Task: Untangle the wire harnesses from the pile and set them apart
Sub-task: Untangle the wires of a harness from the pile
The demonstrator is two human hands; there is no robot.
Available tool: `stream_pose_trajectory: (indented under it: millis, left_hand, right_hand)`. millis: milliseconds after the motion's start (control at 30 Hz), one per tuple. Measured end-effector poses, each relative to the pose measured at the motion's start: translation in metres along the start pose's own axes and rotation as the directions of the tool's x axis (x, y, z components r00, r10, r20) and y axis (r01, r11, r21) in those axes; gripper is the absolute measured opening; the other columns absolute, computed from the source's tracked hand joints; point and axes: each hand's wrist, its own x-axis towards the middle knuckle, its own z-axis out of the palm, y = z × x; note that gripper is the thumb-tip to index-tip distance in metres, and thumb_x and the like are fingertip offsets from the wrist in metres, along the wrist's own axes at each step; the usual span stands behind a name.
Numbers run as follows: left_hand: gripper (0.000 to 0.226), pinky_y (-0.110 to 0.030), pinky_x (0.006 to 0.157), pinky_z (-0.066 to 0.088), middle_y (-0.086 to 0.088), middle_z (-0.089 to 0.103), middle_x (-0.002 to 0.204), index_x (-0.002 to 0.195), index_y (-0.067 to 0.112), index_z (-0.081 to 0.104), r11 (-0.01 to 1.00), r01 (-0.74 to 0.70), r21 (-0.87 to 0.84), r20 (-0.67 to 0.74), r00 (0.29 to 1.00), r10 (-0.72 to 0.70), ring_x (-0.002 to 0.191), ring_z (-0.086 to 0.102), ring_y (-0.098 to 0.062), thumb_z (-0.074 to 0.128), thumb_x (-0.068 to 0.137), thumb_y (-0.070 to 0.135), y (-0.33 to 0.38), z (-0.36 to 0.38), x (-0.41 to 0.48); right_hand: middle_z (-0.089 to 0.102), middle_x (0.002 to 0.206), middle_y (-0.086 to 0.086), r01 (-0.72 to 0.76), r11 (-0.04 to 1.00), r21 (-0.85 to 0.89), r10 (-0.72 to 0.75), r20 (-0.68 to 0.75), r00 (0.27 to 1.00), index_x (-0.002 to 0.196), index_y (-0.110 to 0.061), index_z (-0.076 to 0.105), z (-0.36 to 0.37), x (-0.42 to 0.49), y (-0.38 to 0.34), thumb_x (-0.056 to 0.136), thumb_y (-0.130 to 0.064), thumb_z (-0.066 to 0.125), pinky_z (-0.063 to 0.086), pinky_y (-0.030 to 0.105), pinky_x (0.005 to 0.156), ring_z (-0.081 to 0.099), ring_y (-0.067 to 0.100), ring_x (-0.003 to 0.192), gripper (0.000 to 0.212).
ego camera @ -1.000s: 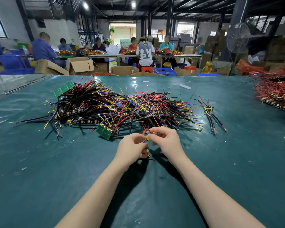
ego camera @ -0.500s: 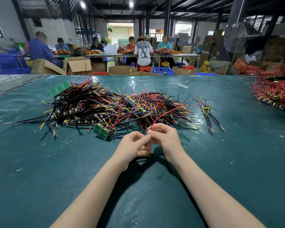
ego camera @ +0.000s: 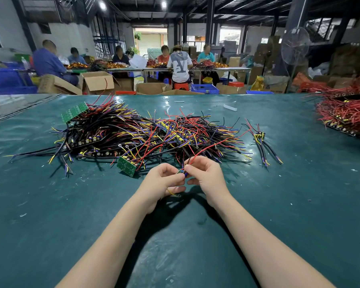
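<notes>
Head view: my left hand [ego camera: 162, 182] and right hand [ego camera: 206, 176] both pinch one wire harness [ego camera: 181, 172] at the pile [ego camera: 133, 134]'s near edge; open green table [ego camera: 71, 215] all round, small bundle [ego camera: 260, 140] right, red wires [ego camera: 345, 113] far right

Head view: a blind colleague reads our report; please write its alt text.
A person's left hand and right hand pinch a small red-wired harness at the near edge of a large tangled pile of multicoloured wire harnesses on a dark green table. A separate small wire bundle lies right of it.
</notes>
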Motion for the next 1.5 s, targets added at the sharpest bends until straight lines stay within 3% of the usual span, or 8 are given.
stream_pose_trajectory:
  millis: [133,233,400,733,933,1000,1267,1500]
  left_hand:
    - [0.019,-0.019,0.051,0.053,-0.004,0.060,0.060,0.072,0.005,0.053,0.993,0.067,-0.094,0.049,0.997,-0.062,0.052,0.061,-0.009,0.053,0.085,-0.008,0.000,-0.001,0.000]
    - [0.012,-0.018,0.047,0.050,-0.005,0.063,0.062,0.086,0.003,0.057,0.986,0.074,-0.147,0.056,0.996,-0.066,0.048,0.059,-0.008,0.052,0.086,-0.008,0.000,-0.001,0.000]
    - [0.016,-0.017,0.052,0.051,-0.001,0.067,0.063,0.091,0.003,0.065,0.989,0.102,-0.110,0.156,0.984,-0.084,0.050,0.058,-0.004,0.051,0.087,-0.004,0.000,-0.007,0.001]
    - [0.021,-0.016,0.043,0.044,-0.002,0.061,0.058,0.075,0.006,0.062,0.998,0.054,-0.018,0.103,0.993,-0.052,0.045,0.053,-0.006,0.050,0.087,-0.007,0.002,-0.002,-0.001]
    - [0.018,-0.011,0.040,0.032,0.002,0.065,0.062,0.074,0.015,0.054,0.987,-0.029,0.157,0.043,0.999,0.023,0.041,0.043,-0.003,0.054,0.092,0.019,0.001,0.005,0.000]
    - [0.021,-0.011,0.041,0.034,0.002,0.065,0.060,0.074,0.014,0.052,0.987,-0.040,0.156,0.056,0.998,0.031,0.043,0.046,-0.003,0.053,0.092,0.024,0.001,0.007,-0.001]
    - [0.023,-0.015,0.039,0.038,0.000,0.059,0.048,0.070,0.010,0.046,0.996,0.015,0.089,0.075,0.997,-0.022,0.037,0.044,-0.007,0.046,0.091,0.001,0.007,0.006,-0.003]
    - [0.029,-0.016,0.037,0.039,0.003,0.054,0.047,0.062,0.014,0.049,0.989,-0.011,0.145,0.006,1.000,0.010,0.036,0.046,-0.006,0.044,0.089,0.005,0.005,0.010,-0.002]
  right_hand:
    - [0.064,0.056,-0.009,-0.106,0.994,0.037,0.101,0.118,0.988,0.077,-0.015,0.061,-0.004,0.000,0.001,0.088,0.003,0.052,0.048,0.016,0.051,0.058,0.003,0.050,0.023]
    - [0.066,0.058,-0.005,-0.147,0.983,0.109,0.124,0.196,0.973,0.079,-0.010,0.061,-0.011,0.001,-0.002,0.086,0.007,0.051,0.052,0.018,0.054,0.062,0.007,0.052,0.021]
    - [0.067,0.058,-0.002,-0.156,0.981,0.116,0.124,0.240,0.963,0.077,-0.007,0.060,-0.017,0.001,-0.003,0.083,0.011,0.053,0.053,0.019,0.053,0.063,0.009,0.054,0.020]
    - [0.063,0.053,-0.007,-0.021,1.000,-0.019,0.022,0.034,0.999,0.065,-0.012,0.061,-0.005,-0.002,-0.001,0.080,0.007,0.062,0.047,0.016,0.046,0.058,0.003,0.048,0.024]
    - [0.061,0.050,-0.004,0.091,0.996,-0.003,-0.091,-0.112,0.989,0.063,-0.011,0.059,0.005,-0.003,-0.003,0.074,0.013,0.064,0.046,0.016,0.044,0.054,0.004,0.042,0.027]
    - [0.060,0.045,-0.005,0.059,0.998,0.037,-0.055,-0.110,0.992,0.062,-0.009,0.060,0.004,-0.002,-0.003,0.074,0.013,0.064,0.045,0.016,0.044,0.054,0.004,0.041,0.025]
    - [0.064,0.051,-0.001,-0.060,0.982,0.180,0.063,-0.006,0.998,0.067,-0.005,0.057,0.000,-0.004,-0.002,0.078,0.011,0.061,0.049,0.021,0.044,0.060,0.009,0.046,0.020]
    - [0.061,0.048,-0.002,-0.118,0.966,0.231,0.116,0.019,0.993,0.067,-0.007,0.051,0.002,-0.003,-0.003,0.085,0.000,0.058,0.049,0.021,0.044,0.053,0.008,0.037,0.021]
